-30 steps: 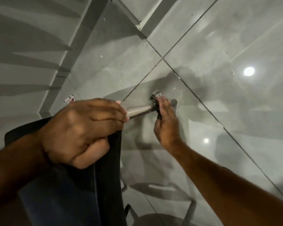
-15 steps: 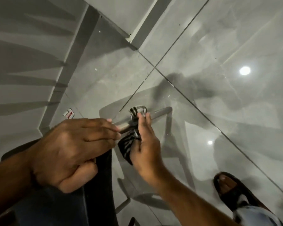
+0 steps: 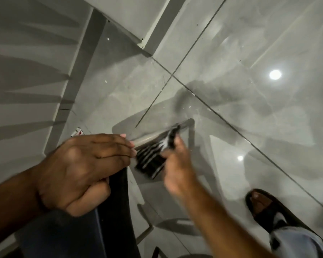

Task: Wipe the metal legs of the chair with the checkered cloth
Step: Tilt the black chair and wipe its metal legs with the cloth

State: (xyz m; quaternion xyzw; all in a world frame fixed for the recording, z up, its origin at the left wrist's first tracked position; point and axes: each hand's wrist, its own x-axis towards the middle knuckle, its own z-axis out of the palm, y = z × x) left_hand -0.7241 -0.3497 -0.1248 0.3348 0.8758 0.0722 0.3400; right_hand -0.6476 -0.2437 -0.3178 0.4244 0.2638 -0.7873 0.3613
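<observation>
You are mid-wipe: your left hand (image 3: 82, 170) clamps the dark chair edge (image 3: 117, 202), your right hand (image 3: 177, 164) presses the checkered cloth (image 3: 153, 157) around the metal leg (image 3: 147, 139). Next, slide toward its foot.

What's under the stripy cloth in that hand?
The checkered cloth in the right hand covers part of the metal leg. Bare leg shows beside the left hand; the wrapped stretch is hidden.

Right hand (image 3: 177, 170) and cloth (image 3: 153, 157) motion-blurred; leg (image 3: 147, 140) mostly hidden behind them; chair (image 3: 116, 211) cut by bottom edge.
</observation>
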